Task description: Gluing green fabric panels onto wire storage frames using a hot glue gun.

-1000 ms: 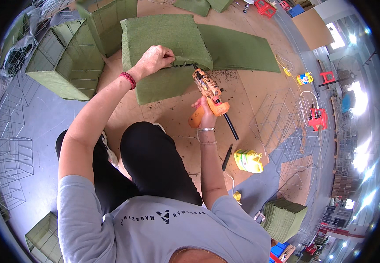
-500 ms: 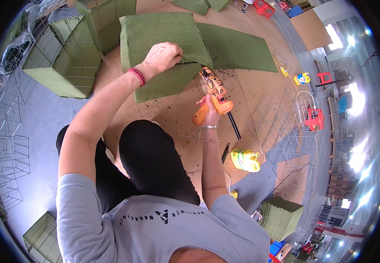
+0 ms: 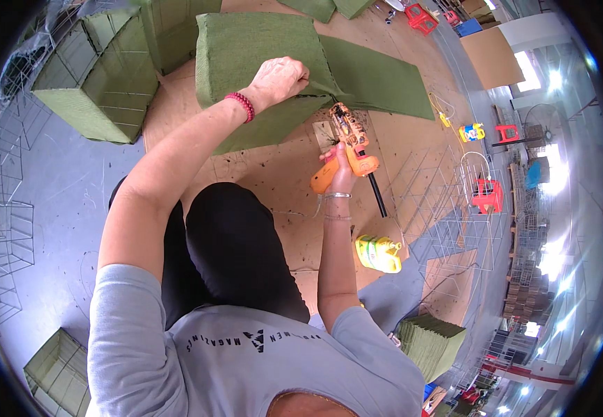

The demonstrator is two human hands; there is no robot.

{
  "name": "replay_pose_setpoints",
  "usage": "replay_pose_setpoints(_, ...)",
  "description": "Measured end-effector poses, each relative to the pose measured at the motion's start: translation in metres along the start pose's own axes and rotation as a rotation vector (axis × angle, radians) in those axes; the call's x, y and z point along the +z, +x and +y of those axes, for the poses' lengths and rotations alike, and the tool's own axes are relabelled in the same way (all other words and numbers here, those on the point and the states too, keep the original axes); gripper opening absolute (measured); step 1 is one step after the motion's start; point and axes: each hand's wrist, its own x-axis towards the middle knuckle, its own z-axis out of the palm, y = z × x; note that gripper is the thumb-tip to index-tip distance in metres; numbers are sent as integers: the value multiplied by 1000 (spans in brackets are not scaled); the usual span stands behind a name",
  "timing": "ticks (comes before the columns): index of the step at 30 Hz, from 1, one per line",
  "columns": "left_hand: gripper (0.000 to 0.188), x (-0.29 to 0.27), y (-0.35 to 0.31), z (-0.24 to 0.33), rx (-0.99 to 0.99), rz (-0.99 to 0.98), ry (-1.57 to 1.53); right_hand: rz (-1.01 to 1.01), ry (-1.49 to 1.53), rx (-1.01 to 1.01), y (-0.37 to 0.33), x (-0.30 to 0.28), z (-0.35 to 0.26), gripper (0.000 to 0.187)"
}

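My left hand (image 3: 280, 80) is closed in a pinch on the edge of the green fabric that covers a box-shaped piece (image 3: 260, 48). In my right hand (image 3: 342, 170) is an orange glue gun (image 3: 349, 132), smeared dark near its front. A black glue stick (image 3: 378, 194) juts from its back end. The nozzle points up at the fabric's seam, close to its right corner; whether it touches cannot be made out. A flat green fabric panel (image 3: 381, 80) extends from the box to the right, over the brown board.
Green fabric-covered wire boxes (image 3: 96, 76) stand at the left. A yellow bottle (image 3: 378, 254) is on the board by my right forearm. Wire frames (image 3: 440, 194) and a red stool (image 3: 487, 197) lie further right. A stack of green panels (image 3: 430, 347) sits at lower right.
Both hands have shifted slightly right along the seam, the glue gun with my right hand. The fabric edge is now drawn toward the right corner. The camera view has moved a little.
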Motion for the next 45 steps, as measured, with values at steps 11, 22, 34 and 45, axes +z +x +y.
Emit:
replay_pose_setpoints(11,14,-2,7,1,-47,-30,-54,3,-8,18,-7,6,-4,15)
replay_pose_setpoints(22,12,-1,3,-1,-39,-26,-60,34,-14,33,1,0,-7,17)
replay_pose_setpoints(34,13,-2,3,1,-57,-42,-68,20,-43,54,10,-6,-6,18)
replay_pose_setpoints(45,13,-3,4,4,-29,-18,-36,24,6,60,11,-11,0,18)
